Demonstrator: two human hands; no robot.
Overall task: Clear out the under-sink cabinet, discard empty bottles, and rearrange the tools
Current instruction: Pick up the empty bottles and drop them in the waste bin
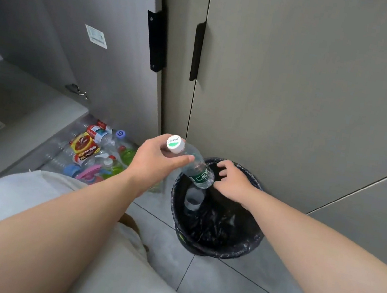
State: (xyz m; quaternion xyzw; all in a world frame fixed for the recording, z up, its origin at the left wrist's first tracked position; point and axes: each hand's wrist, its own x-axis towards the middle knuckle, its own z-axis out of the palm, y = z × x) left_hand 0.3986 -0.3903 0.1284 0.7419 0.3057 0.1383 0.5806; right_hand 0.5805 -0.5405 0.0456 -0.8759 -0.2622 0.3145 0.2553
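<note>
My left hand (157, 161) grips a clear plastic water bottle (194, 165) near its white cap, holding it tilted with its green-labelled base over the rim of a bin lined with a black bag (215, 225). Another clear bottle (194, 198) lies inside the bin. My right hand (232, 180) hovers over the bin just right of the held bottle, its fingers loosely curled and holding nothing.
A heap of plastic bottles and spray bottles (95, 153) lies on the floor at the left, beside the open cabinet door (85, 35). Closed grey cabinet doors (298, 87) with black handles stand behind the bin. My knee (50, 212) fills the lower left.
</note>
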